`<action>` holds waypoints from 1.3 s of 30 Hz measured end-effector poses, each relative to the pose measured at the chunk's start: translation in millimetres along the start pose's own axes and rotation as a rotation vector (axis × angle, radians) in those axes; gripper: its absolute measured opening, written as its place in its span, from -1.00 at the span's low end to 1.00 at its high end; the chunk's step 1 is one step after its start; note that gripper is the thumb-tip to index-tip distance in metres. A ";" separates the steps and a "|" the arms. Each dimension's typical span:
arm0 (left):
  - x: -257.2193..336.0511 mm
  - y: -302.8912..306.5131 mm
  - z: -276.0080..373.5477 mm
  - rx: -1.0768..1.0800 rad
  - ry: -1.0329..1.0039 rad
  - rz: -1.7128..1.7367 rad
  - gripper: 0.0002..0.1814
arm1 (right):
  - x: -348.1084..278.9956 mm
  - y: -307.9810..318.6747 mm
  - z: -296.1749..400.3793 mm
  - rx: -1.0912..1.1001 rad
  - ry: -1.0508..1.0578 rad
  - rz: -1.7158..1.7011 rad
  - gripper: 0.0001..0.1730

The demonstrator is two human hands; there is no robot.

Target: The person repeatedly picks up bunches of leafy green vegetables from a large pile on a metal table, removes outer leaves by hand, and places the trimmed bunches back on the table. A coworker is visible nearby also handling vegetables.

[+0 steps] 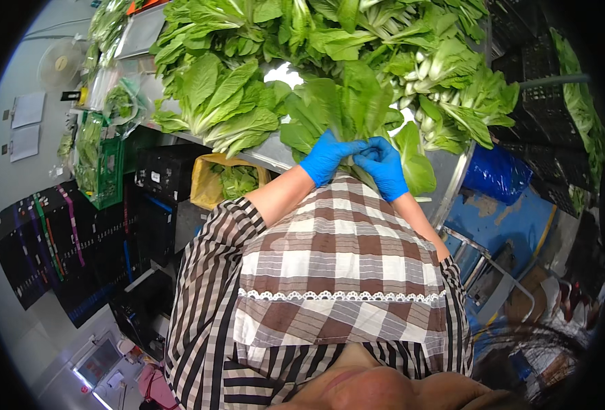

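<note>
In blue gloves, my left hand [325, 158] and my right hand [386, 168] meet close in front of the checked apron [341, 241]. Both sets of fingers are closed around the stem end of a bunch of broad-leaved greens [361, 95], whose leaves fan out away from me. The fingertips hide the point where they grip. A loose green leaf [416, 171] lies just right of my right hand. Left of the held bunch, a pile of leafy greens [220, 105] rests with pale stems toward me on the metal table [277, 159].
More greens with white stems [430, 72] are heaped at the far right. Below the table's left edge stands a yellow container [200, 184] of leaves, near a green crate [113, 169] and black crates [51, 236]. A blue plastic bag [497, 174] sits at right, by a metal-framed cart [487, 256].
</note>
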State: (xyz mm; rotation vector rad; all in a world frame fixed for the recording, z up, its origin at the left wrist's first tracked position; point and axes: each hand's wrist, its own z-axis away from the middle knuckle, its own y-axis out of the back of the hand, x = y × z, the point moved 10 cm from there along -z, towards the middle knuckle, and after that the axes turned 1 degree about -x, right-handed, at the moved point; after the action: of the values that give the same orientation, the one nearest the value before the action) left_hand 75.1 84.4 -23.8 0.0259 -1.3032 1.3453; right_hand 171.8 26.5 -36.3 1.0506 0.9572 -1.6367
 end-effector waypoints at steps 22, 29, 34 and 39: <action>46.1 173.4 63.8 0.234 -0.103 -1.273 -0.24 | -10.8 45.1 13.3 -0.023 0.222 1.104 -0.22; 55.5 243.5 48.2 0.468 -0.145 -1.654 -0.18 | 23.6 50.5 15.7 -0.018 0.298 1.330 -0.32; 81.2 242.7 44.2 0.728 -0.187 -1.719 -0.16 | 29.6 74.1 24.3 -0.027 0.272 1.306 -0.36; 75.6 220.1 28.9 0.429 -0.235 -1.770 -0.26 | -8.9 78.0 26.5 0.137 0.385 1.096 -0.40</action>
State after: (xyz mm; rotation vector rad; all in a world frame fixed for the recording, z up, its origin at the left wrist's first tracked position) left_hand -119.9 188.8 -101.7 1.3242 -0.6233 0.0008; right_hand 242.9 -15.4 -28.6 1.6224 0.3323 -0.5977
